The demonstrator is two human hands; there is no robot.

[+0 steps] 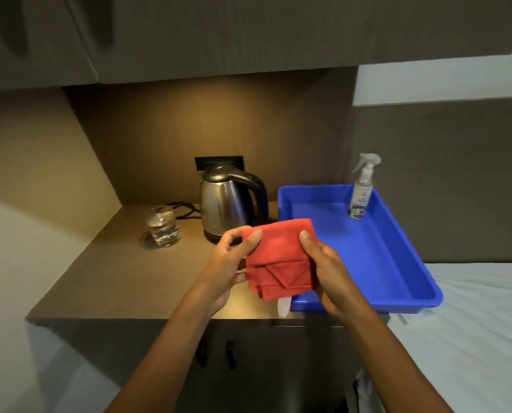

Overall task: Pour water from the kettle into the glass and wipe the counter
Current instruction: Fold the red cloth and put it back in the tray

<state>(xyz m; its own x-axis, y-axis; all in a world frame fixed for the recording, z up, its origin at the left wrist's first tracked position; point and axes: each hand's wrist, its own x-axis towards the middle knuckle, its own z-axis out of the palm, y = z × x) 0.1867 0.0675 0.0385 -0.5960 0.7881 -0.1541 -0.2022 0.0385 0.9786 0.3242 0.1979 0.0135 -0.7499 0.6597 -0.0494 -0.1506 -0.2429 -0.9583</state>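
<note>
spray bottle has a printed label low on its body, dark and pale patches, lettering too small and blurred to read; no other writing legible anywhere. bottle is clear, white trigger head, stands upright in the far right corner of the blue tray; liquid level cannot be told. tray is shallow, plastic, otherwise bare inside, sitting at the right end of the counter with its near right corner overhanging onto pale bedding. glass stands at the left rear of the counter, clear tumbler, water in it to roughly half. kettle just right of the glass, apart from it, brushed steel with black handle and lid, lid down, upright on its base; contents hidden. black cord trails behind the glass toward a dark wall socket plate behind the kettle. red cloth folded into a thick square, held up in the air over the counter's front edge, between kettle and tray. left hand pinches the cloth's left edge, thumb on top near the upper corner, fingers curled behind. right hand grips the right edge, thumb pressed on the front face, fingers wrapped underneath. a scrap of white shows just below the cloth, beside the tray's near left corner.
</note>
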